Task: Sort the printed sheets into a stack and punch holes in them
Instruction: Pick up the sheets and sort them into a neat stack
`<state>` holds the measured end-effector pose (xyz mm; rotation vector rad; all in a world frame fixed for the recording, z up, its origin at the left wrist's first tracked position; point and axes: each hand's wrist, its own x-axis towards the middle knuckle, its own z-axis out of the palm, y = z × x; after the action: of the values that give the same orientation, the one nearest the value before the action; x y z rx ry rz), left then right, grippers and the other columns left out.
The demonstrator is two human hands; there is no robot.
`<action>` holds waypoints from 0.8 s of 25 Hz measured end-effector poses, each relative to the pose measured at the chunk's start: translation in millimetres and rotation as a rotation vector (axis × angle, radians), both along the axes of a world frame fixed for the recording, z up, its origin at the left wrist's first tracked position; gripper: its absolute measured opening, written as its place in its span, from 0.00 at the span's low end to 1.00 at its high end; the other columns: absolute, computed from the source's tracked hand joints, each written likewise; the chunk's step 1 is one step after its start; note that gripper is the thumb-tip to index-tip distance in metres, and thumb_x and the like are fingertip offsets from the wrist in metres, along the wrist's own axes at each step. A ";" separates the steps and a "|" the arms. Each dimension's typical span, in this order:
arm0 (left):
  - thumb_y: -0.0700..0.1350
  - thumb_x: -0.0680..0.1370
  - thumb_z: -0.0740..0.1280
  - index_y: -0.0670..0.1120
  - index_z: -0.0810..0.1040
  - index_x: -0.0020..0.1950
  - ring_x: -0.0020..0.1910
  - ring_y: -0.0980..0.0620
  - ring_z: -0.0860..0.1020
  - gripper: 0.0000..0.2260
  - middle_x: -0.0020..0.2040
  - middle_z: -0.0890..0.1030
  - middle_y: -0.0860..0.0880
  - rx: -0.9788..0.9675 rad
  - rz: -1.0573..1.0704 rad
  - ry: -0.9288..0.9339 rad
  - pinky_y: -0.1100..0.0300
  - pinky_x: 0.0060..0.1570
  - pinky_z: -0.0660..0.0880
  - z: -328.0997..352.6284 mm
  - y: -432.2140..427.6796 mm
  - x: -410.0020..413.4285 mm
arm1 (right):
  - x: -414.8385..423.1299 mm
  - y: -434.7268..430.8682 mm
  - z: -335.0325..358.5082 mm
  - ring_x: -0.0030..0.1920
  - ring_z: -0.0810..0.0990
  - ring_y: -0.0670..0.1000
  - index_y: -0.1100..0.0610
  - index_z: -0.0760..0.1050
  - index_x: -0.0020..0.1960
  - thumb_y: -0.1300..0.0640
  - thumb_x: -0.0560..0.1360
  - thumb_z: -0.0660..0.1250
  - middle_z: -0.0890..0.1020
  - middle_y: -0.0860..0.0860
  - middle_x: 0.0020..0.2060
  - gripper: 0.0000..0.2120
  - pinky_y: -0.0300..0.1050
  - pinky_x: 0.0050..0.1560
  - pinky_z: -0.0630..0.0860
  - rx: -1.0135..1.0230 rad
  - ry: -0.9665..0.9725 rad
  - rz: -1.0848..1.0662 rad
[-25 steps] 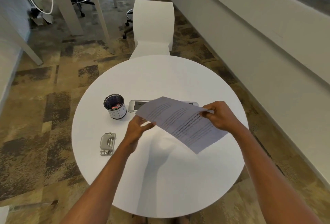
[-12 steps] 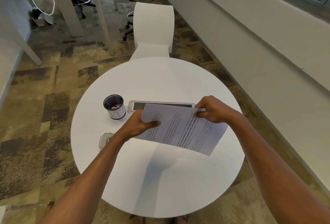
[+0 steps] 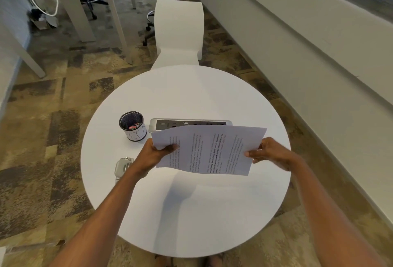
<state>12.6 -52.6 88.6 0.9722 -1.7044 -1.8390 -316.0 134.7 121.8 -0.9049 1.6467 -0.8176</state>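
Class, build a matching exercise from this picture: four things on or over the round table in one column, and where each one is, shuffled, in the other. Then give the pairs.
Things
1. printed sheets
2. hole punch
3. mesh cup
4. power socket panel

Places
A. set into the table's middle
B. partly hidden behind the left wrist
C. held off the table by both hands
D. standing left of the panel

Pairs: 1-C, 2-B, 3-D, 4-A

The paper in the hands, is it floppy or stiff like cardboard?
Probably floppy. The paper bows between the left hand and the right hand, and its lower edge waves. It likely weighs little, since fingertips alone pinch its side edges. Let go of one side and it would probably droop.
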 end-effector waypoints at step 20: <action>0.36 0.71 0.74 0.45 0.80 0.58 0.52 0.58 0.80 0.16 0.53 0.84 0.51 -0.285 0.001 -0.196 0.67 0.51 0.76 -29.2 -37.4 -3.6 | 26.8 -25.0 -46.4 0.55 0.80 0.55 0.51 0.74 0.62 0.61 0.73 0.72 0.82 0.55 0.54 0.19 0.55 0.56 0.80 -0.114 0.161 -0.205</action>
<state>9.0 -90.0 59.5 1.0575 -2.0130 -1.4854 -289.2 109.7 75.4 -0.9104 1.8709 -1.0085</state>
